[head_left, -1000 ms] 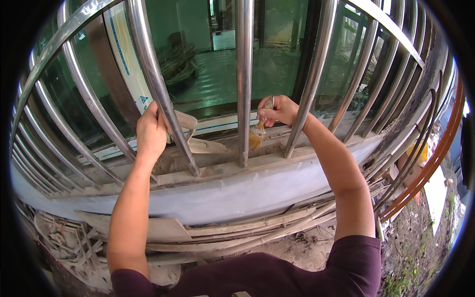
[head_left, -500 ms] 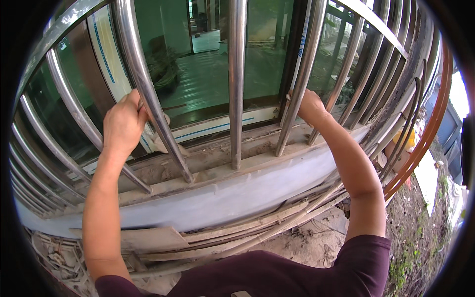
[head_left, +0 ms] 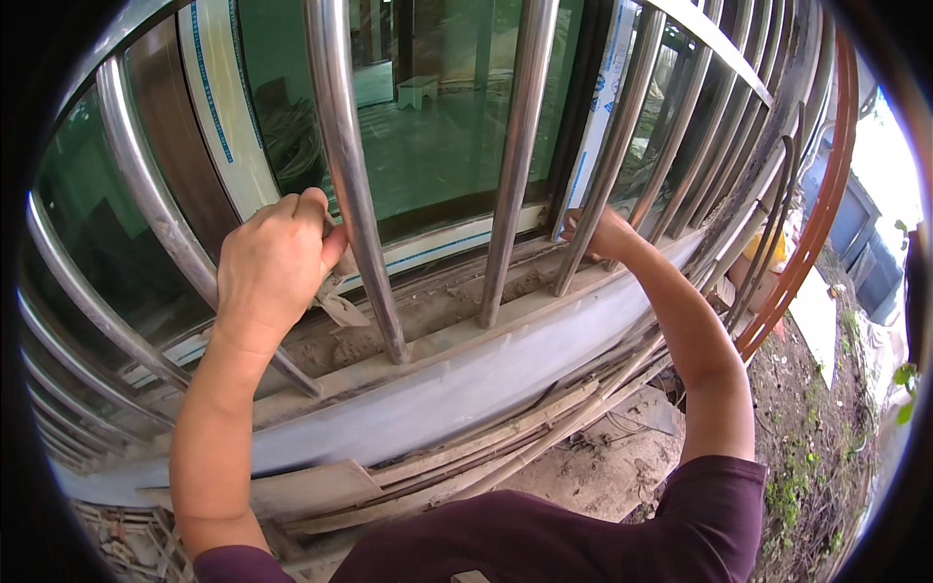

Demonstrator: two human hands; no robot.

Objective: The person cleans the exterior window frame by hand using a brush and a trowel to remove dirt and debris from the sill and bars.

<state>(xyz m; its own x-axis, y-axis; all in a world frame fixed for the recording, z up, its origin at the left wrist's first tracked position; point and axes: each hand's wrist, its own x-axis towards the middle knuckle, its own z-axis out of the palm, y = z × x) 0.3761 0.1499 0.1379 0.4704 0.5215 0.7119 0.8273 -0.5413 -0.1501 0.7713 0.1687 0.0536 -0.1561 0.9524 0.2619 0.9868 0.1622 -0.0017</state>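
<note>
Both my arms reach through upright steel window bars (head_left: 510, 194) toward a dark-framed green glass window (head_left: 418, 155). My left hand (head_left: 277, 260) is closed between two bars, at the lower end of a frame upright covered in pale protective film (head_left: 222, 107). A crumpled beige piece like cloth or film (head_left: 342, 309) hangs from under its fingers. Farther right, my right hand (head_left: 604, 236) has its fingers bent in behind a bar, beside the foot of another film-covered upright (head_left: 595, 117). Its fingertips are partly hidden, and what they pinch is too small to make out.
A dusty sill (head_left: 437, 301) runs under the window, above a grey ledge (head_left: 466, 384). Below lie long thin strips (head_left: 486, 452) and a flat board (head_left: 321, 486). At the right hang orange-brown pipes (head_left: 816, 223) and dark cables (head_left: 789, 185), over weedy ground (head_left: 807, 428).
The view has shifted, so the bars appear farther right at the left side. My left hand has turned and come lower, the beige piece hanging beneath it. My right hand is slightly lower on its upright.
</note>
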